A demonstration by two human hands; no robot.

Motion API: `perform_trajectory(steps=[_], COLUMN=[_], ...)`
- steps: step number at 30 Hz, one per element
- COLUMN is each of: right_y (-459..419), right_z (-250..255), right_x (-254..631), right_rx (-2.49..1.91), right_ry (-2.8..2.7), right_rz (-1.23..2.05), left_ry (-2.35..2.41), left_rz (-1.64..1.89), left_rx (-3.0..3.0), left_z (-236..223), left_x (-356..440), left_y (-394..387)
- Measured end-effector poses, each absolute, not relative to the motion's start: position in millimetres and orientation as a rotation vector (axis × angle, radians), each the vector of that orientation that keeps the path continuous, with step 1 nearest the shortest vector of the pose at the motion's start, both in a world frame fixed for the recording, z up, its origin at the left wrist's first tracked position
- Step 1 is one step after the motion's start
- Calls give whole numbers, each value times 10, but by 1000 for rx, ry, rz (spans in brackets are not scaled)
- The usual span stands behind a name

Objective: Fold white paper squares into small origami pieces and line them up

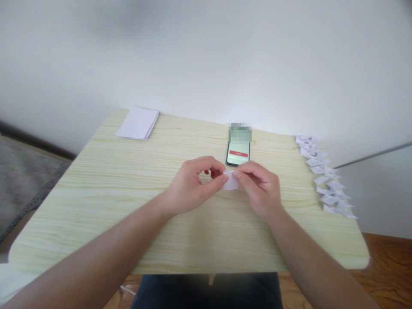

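Note:
A small folded piece of white paper (231, 182) is held up between both hands, over the middle of the table. My left hand (198, 182) pinches its left edge between thumb and fingers. At the upper right corner, my right hand (262, 184) grips the same paper with thumb and forefinger. The paper looks roughly square, with a layered top edge. Just beyond the hands lies a phone (238, 148) with a lit screen and a red button on it.
The pale wood-grain table (128, 180) stands against a white wall. On its far left lies a stack of white paper sheets (138, 123). Several small folded paper figures (322, 171) line the right edge. The person's legs (206, 292) are under the near edge.

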State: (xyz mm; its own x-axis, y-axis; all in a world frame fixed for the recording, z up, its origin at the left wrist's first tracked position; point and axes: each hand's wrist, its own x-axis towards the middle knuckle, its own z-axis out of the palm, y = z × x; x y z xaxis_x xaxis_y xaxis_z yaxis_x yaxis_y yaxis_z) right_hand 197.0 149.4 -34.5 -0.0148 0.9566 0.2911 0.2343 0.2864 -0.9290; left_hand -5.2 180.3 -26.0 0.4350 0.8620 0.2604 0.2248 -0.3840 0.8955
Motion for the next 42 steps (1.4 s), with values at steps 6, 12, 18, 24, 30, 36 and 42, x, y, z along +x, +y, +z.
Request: perform_trajectory(steps=[6, 12, 18, 24, 30, 36, 42], right_y=[1492, 1491, 1490, 1485, 1482, 1489, 1490], right_z=[-342, -344, -351, -353, -362, -389, -387], right_x=[1977, 1969, 1973, 1971, 1970, 1980, 1984], right_rx=[-1153, -1148, -1127, -1119, -1123, -1111, -1099], right_ry=[-1516, -1521, -1523, -1517, -1501, -1489, -1461], right_rz=[846, 821, 831, 850, 862, 891, 956], left_ry=[936, 939, 931, 916, 900, 883, 841], left_rz=[971, 994, 1005, 1008, 997, 992, 958], left_rx=[1859, 1846, 1795, 1752, 1722, 1694, 1642], left_z=[-267, -268, -265, -262, -257, -256, -253], left_x=[-51, -43, -46, -45, -53, -68, -87], left_y=[1805, 1793, 1785, 1788, 1792, 1794, 1816])
